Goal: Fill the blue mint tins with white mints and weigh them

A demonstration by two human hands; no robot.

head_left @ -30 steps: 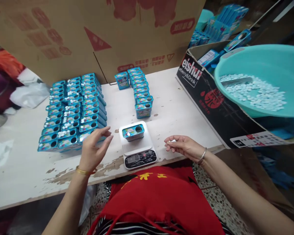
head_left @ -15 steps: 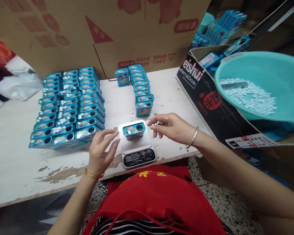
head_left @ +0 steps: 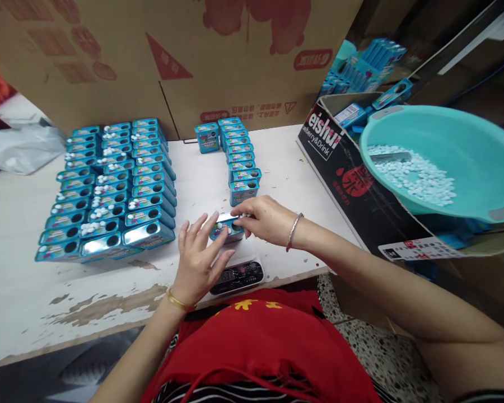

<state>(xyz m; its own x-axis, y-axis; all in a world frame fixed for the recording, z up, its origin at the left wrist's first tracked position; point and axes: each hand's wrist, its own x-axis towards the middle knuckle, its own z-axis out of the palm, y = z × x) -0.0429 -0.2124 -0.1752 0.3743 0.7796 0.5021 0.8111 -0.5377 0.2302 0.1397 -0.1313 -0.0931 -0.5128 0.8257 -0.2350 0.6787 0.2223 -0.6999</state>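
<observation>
A small blue tin (head_left: 223, 228) with a round hole in its lid stands on a little white scale (head_left: 237, 272) at the table's near edge. My left hand (head_left: 199, 258) hovers over the scale's left side, fingers spread and open, its fingertips at the tin. My right hand (head_left: 264, 220) reaches in from the right, fingers pinched on small white tablets right over the tin's top. A block of several like tins (head_left: 111, 187), some with white tablets on their lids, lies to the left. A shorter row of tins (head_left: 237, 157) stands behind the scale.
A teal basin (head_left: 453, 159) of white tablets with a scoop rests on a black carton (head_left: 353, 173) at the right. Big cardboard sheets (head_left: 172, 56) wall the table's back. More blue tins (head_left: 367, 67) are piled far right. A white bag (head_left: 23, 148) lies at the left.
My right hand moved left from the table's edge to the tin on the scale, carrying tablets. My left hand slid right to the tin's side.
</observation>
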